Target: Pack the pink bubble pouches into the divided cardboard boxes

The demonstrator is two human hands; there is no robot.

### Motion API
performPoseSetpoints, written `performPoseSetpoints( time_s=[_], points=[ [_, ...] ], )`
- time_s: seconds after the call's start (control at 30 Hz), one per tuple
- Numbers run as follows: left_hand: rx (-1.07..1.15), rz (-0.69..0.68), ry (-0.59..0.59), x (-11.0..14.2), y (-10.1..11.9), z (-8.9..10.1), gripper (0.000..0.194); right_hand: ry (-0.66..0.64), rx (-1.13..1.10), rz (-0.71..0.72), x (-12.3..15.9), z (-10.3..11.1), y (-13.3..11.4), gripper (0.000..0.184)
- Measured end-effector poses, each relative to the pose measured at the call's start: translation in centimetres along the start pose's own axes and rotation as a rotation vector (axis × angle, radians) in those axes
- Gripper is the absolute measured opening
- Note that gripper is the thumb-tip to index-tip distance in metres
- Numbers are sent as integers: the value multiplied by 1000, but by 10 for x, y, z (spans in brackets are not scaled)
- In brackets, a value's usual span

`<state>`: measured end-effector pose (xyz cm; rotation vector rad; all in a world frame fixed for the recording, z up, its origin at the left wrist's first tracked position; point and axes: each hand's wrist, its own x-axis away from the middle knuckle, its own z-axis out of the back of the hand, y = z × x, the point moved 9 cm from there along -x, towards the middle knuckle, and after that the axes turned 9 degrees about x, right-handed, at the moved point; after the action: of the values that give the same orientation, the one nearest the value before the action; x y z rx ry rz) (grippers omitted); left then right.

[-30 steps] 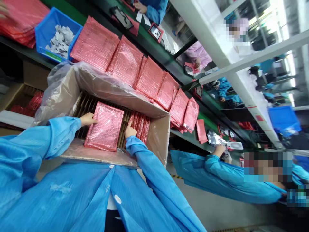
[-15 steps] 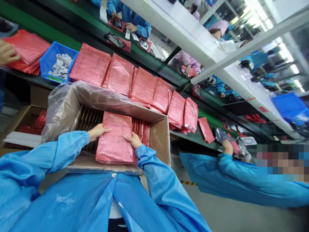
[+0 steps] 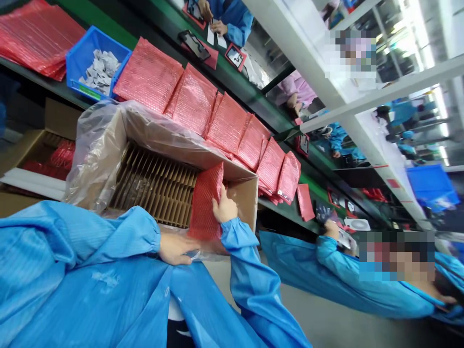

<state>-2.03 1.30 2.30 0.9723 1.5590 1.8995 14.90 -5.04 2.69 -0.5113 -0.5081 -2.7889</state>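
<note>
In front of me stands a cardboard box (image 3: 239,193), lined with clear plastic, with rows of brown cardboard dividers (image 3: 155,186) inside. At its right end a red bubble-wrap pouch (image 3: 203,205) is upright among the slots, leaning a little. My right hand (image 3: 225,209) grips this pouch by its right side, thumb on the near face. My left hand (image 3: 177,247) lies at the box's near rim, fingers stretched out beside the pouch's lower edge; whether it touches the pouch I cannot tell.
Behind the box, stacks of red bubble pouches (image 3: 195,96) line the bench, beside a blue bin (image 3: 78,65) of small grey packets. More red pouches (image 3: 39,36) lie far left. Another open box (image 3: 21,154) stands at left. A co-worker's sleeve (image 3: 348,270) is close on the right.
The pouches held flat over the box in both hands are now down at its right end, upright. My left hand has let go and moved to the near rim. The dividers are uncovered.
</note>
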Motion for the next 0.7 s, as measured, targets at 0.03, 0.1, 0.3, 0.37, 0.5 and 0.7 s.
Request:
performPoseSetpoints(
  time_s=[0.03, 0.1, 0.3, 0.37, 0.5, 0.7],
  points=[
    [-75, -4, -10, 2, 3, -2, 60, -16, 4, -7, -8, -7, -10, 68],
    [-139, 16, -46, 3, 4, -8, 61, -52, -14, -22, -25, -28, -31, 71],
    [-288, 32, 1, 5, 6, -8, 43, -139, -44, -35, -58, -86, -72, 79],
    [-318, 37, 19, 7, 7, -8, 36, -133, -25, -37, -59, -86, -69, 77],
    [-368, 26, 34, 10, 12, -8, 34, -73, -10, -95, -53, -74, -57, 72],
    [-412, 30, 83, 4, 13, -8, 33, -184, 34, 71, -40, -89, -91, 61]
  ],
)
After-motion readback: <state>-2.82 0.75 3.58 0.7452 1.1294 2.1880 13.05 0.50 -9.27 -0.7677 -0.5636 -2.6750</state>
